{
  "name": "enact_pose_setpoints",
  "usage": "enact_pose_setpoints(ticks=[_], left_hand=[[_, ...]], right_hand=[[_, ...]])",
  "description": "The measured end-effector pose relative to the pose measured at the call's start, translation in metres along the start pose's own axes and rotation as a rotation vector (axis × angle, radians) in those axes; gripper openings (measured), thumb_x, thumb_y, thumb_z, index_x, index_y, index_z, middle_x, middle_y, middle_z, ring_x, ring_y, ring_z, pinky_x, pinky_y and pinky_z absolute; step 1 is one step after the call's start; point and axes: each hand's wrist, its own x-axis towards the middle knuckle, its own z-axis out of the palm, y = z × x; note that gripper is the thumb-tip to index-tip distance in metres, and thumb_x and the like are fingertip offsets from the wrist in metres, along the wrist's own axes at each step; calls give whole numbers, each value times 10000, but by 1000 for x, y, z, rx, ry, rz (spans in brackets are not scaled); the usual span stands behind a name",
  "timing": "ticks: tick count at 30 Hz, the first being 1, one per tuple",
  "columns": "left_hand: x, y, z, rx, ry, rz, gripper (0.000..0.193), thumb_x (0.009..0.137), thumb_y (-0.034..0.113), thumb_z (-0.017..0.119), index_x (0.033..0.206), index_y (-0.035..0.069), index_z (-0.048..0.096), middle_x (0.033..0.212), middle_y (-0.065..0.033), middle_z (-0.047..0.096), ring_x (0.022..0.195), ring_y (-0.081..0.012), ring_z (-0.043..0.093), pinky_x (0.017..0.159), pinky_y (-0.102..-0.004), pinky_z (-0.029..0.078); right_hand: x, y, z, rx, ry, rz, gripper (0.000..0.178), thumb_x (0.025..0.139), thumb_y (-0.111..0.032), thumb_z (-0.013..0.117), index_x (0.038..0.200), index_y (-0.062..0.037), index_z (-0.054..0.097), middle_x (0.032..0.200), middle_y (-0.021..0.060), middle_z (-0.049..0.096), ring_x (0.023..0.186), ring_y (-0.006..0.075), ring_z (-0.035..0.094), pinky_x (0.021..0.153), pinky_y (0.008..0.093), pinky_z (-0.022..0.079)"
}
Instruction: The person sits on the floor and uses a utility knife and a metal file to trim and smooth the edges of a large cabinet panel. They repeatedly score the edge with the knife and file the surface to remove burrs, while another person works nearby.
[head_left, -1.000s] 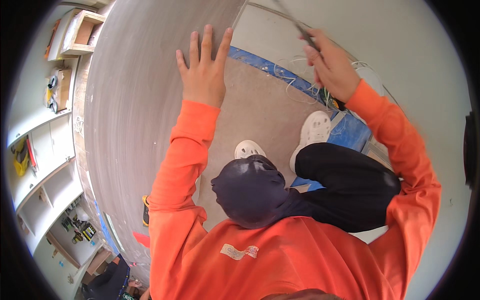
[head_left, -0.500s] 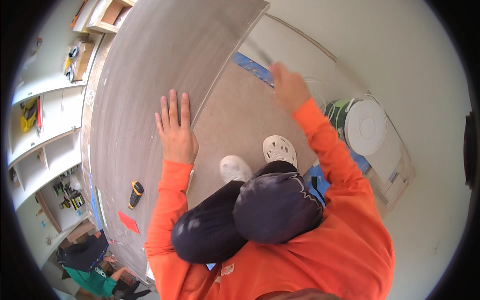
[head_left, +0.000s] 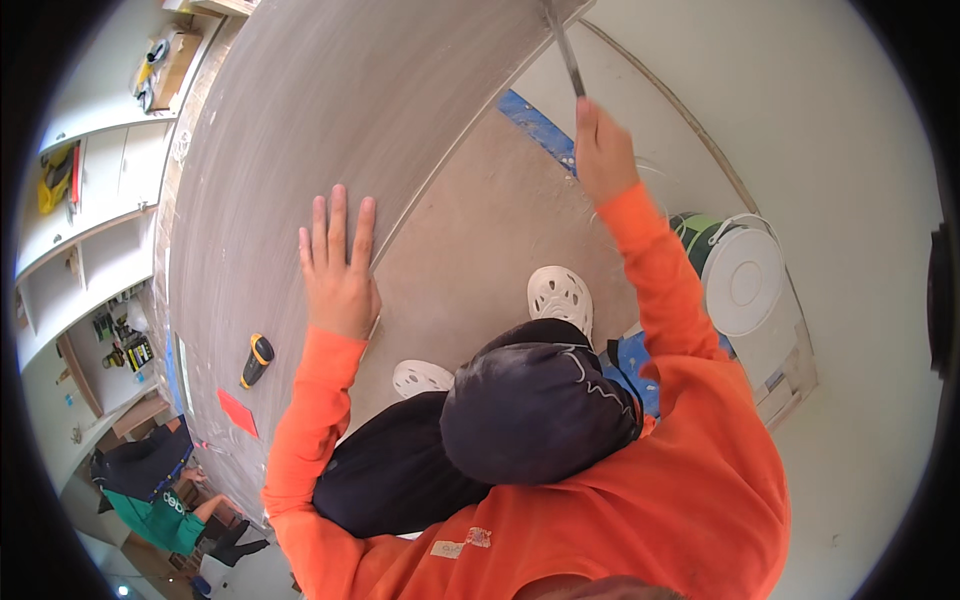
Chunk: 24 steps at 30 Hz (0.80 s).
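My left hand (head_left: 340,270) lies flat, its fingers spread, on a large grey-brown board (head_left: 330,110) beside the long edge that faces me. In my right hand (head_left: 604,150) is a long, narrow, grey metal tool (head_left: 568,55) that looks like a flat file, gripped at its near end. The tool points away from me and crosses the board's far right corner. Its far tip runs up to the picture's upper edge. Whether it touches the board's edge I cannot tell.
A yellow-and-black hand tool (head_left: 257,360) and a red card (head_left: 237,411) lie on the board. At right stands a bucket with a white lid (head_left: 744,282) by the wall. White shelves (head_left: 110,235) line the left. Another person in green (head_left: 150,520) bends at lower left.
My right hand has moved forward with the tool, which was blurred before and now shows clearly over the board's corner. The left hand stays flat on the board. My left foot has shifted left.
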Motion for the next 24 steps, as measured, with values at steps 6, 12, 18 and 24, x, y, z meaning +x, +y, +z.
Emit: enact_pose_setpoints(ticks=[6, 12, 18, 24], left_hand=[[3, 1, 2, -10, 73, 23, 808, 778, -133, 459, 1527, 168, 418, 1603, -135, 345, 1468, -383, 333, 1127, -596, 308], [2, 1, 5, 12, 73, 12, 794, 797, -130, 464, 1525, 185, 427, 1606, -104, 350, 1464, -383, 341, 1104, -607, 339], [2, 2, 5, -8, 92, 13, 811, 790, -141, 469, 1532, 182, 414, 1603, -99, 356, 1466, -380, 341, 1082, -620, 358], [-13, 21, 9, 145, 86, -19, 681, 825, -28, 569, 1477, 151, 486, 1471, -123, 510, 1302, -356, 511, 1017, -509, 456]], right_hand=[[-20, 10, 0, -177, -165, -136, 425, 1057, -379, 394, 996, -23, 617, 810, 282, 633, 797, 498, 618, 620, 508, 498], [-14, 2, 4, -99, 67, -152, 417, 1061, -367, 403, 943, -20, 602, 816, 295, 620, 770, 494, 629, 616, 531, 490], [12, 8, -17, -263, -41, 24, 393, 1057, -349, 414, 929, -28, 603, 774, 319, 601, 815, 488, 636, 635, 518, 497], [-24, 7, -3, -95, 12, -352, 407, 1067, -338, 410, 912, -21, 613, 707, 245, 596, 730, 463, 628, 602, 473, 462]])
